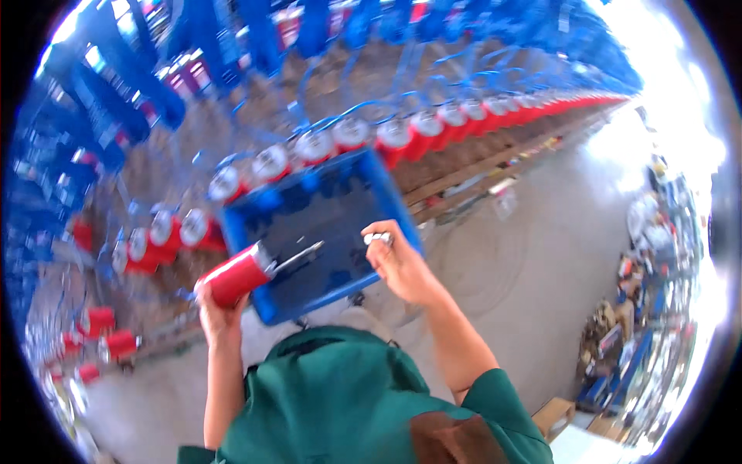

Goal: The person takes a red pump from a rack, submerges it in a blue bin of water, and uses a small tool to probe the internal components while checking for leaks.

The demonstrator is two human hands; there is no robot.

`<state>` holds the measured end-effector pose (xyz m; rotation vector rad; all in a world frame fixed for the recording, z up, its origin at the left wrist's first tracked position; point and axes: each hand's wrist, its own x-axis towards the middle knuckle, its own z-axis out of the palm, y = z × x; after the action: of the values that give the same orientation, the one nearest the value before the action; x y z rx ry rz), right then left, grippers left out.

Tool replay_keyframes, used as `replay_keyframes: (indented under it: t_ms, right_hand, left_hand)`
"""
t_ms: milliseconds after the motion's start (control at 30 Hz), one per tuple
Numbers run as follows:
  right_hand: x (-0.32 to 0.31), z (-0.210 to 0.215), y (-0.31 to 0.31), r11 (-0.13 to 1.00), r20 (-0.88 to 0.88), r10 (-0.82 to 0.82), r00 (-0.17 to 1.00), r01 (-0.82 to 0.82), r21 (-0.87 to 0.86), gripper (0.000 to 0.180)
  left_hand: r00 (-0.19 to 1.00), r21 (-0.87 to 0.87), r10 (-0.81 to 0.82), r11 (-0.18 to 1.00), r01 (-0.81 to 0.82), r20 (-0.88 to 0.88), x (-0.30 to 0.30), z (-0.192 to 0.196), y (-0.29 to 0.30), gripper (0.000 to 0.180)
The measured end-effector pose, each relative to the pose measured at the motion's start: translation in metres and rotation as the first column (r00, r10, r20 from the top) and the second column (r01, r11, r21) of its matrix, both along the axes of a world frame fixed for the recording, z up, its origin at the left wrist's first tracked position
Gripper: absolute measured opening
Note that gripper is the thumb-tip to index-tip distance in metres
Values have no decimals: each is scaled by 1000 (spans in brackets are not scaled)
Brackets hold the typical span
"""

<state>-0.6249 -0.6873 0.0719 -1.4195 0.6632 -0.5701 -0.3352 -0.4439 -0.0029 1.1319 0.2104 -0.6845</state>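
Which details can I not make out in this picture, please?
In the head view:
Small metallic part: partly covered by the right hand, kind unclear.
Red cylinder: near end partly hidden by the left hand.
Blue crate: floor details blurred and dark.
Blue hanging strips: blurred, cut off by the upper edge.
Distant cylinders: too small to count.

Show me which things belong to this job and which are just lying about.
Likely in use:
red cylinder, in the left hand
small silvery piece, in the right hand
blue bin, in front

Apparently lying about:
cardboard box, lower right
clutter along the right
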Motion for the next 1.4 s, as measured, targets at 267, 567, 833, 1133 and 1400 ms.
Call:
replay_keyframes:
  t_ms: [267,567,833,1133,1400]
  right_hand:
    - [81,-32,0,838,-173,38,984,62,542,11]
    - [104,-49,-17,791,-231,96,968,67,608,18]
    - [106,-50,-22,717,-169,156,973,6,697,18]
    - [113,-54,-21,670,-155,185,970,-9,743,16]
    - [99,-55,-29,696,-136,212,968,-52,716,9]
  left_hand:
    - [1000,83,-14,996,13,14,-3,7,14,62]
    - [999,21,30,999,-29,-25,-7,13,4,51]
    - [998,16,55,998,-55,-35,-6,15,3,55]
    - [998,9,38,999,-38,-42,-3,7,4,53]
    - [998,22,33,999,-32,-44,-8,13,0,50]
